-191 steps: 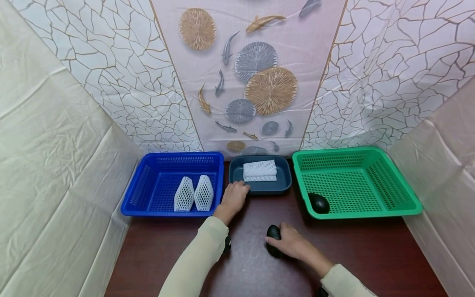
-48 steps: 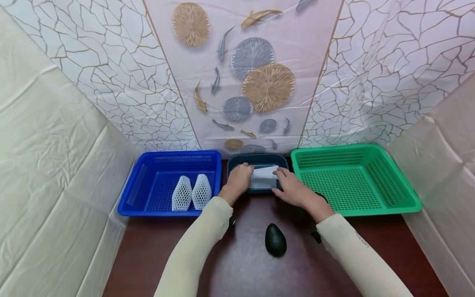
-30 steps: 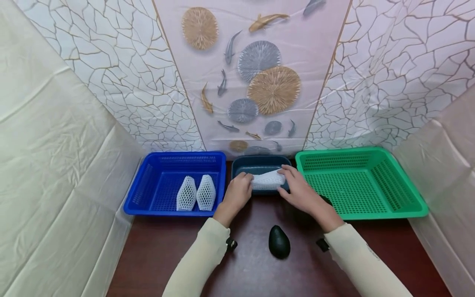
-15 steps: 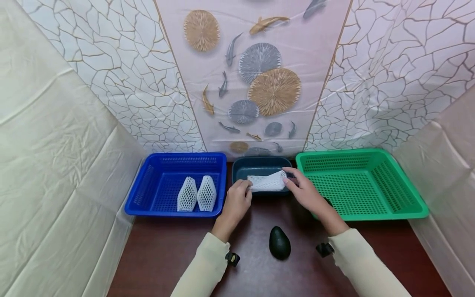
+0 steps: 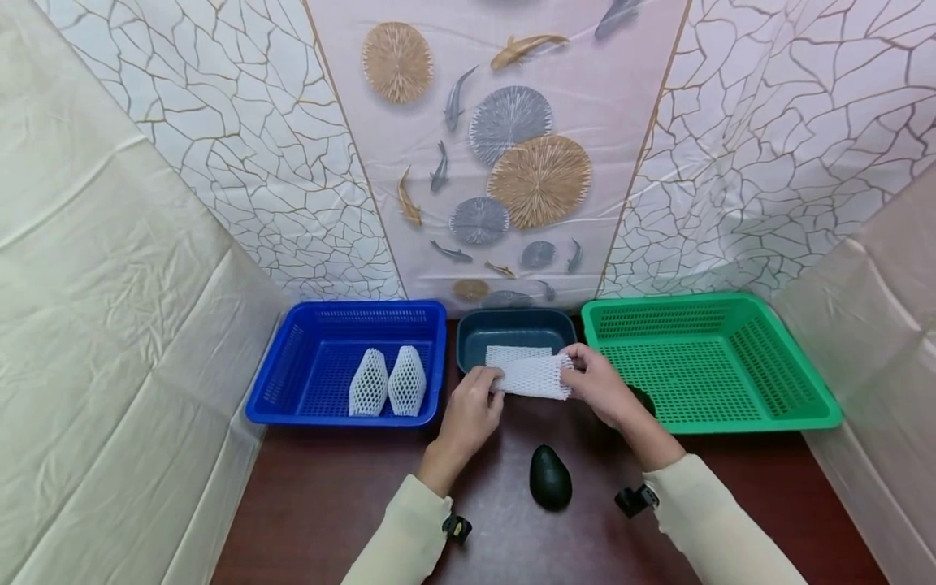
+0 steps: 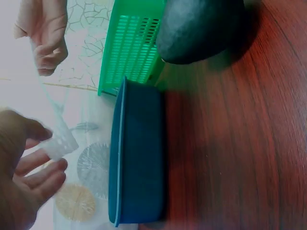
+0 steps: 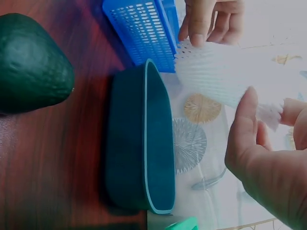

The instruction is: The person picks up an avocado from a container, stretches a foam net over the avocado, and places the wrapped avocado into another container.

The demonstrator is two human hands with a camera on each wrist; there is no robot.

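A white foam net sleeve (image 5: 534,379) is stretched flat between my two hands, over the front edge of the dark teal tray (image 5: 512,320). My left hand (image 5: 468,410) pinches its left end between thumb and fingers. At the other end, my right hand (image 5: 601,388) pinches the opening, with a finger tucked into it in the right wrist view (image 7: 276,112). Another white foam net (image 5: 517,352) lies in the tray behind it. On the table in front of the hands rests a dark green avocado (image 5: 550,478).
To the left stands a blue basket (image 5: 263,398) with two net-wrapped fruits (image 5: 387,382) inside. A green basket (image 5: 819,390) is on the right; a second avocado (image 5: 643,400) in its near left corner is partly hidden by my right wrist.
Earlier my right hand held the avocado on the table, then let go. Both hands took a foam net in the tray and have since lifted it toward me, over the tray's front edge.
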